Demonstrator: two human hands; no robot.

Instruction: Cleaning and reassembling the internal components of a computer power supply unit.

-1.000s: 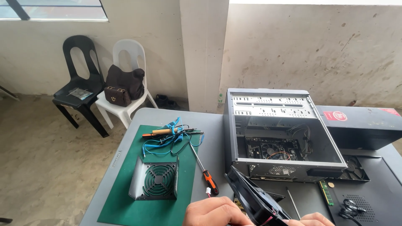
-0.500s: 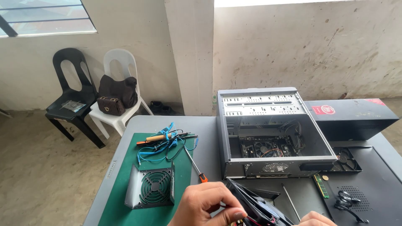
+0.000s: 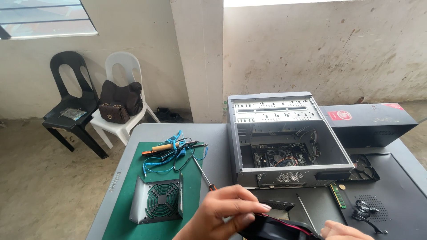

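Observation:
My left hand (image 3: 227,211) grips the near edge of a black case fan (image 3: 275,227) with a thin red wire along it, low at the frame's bottom. My right hand (image 3: 344,231) is mostly cut off by the bottom edge and touches the fan's right side. An open grey computer case (image 3: 284,138) lies on its side just beyond, its motherboard (image 3: 280,155) showing inside. A screwdriver (image 3: 203,174) with an orange-and-black handle lies next to my left hand.
A green mat (image 3: 133,222) holds a grey power-supply housing with fan grille (image 3: 158,200), blue coiled cable (image 3: 171,155) and a wooden-handled tool. A RAM stick (image 3: 338,195), black side panel (image 3: 391,195) and dark box (image 3: 369,120) lie right. Two chairs (image 3: 89,102) and a bag stand back left.
The camera has tilted up, so the table sits lower in view. My left hand rose and closed its fingers over the fan's edge; my right hand stays at the bottom edge.

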